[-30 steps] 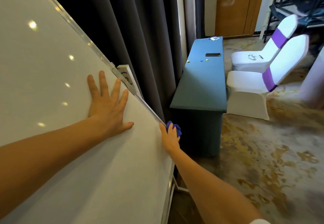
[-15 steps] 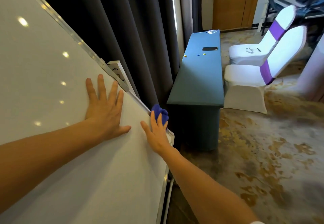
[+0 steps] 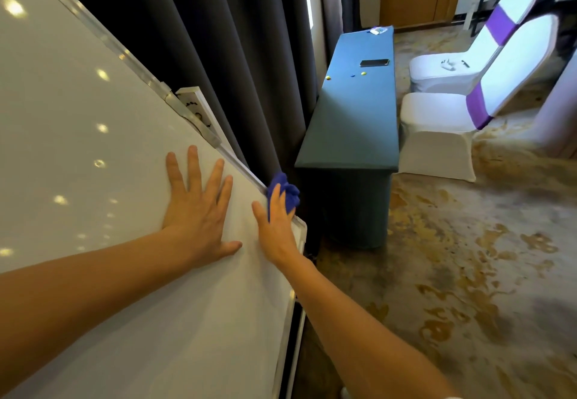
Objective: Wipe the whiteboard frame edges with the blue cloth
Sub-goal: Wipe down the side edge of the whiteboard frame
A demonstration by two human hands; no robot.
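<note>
Left hand (image 3: 199, 211) flat on the whiteboard (image 3: 93, 180), right hand (image 3: 276, 227) just right of its thumb, cloth (image 3: 285, 192) beyond the right fingertips against the frame edge (image 3: 240, 164), curtain (image 3: 218, 55) behind, table (image 3: 352, 117) farther right, chairs (image 3: 443, 117) beyond it.

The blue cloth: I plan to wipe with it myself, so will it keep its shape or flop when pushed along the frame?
Probably floppy: the blue cloth is bunched into soft folds against the right hand. It likely moulds around the whiteboard frame rather than skating over it. It looks light, since a few fingers hold it.
</note>
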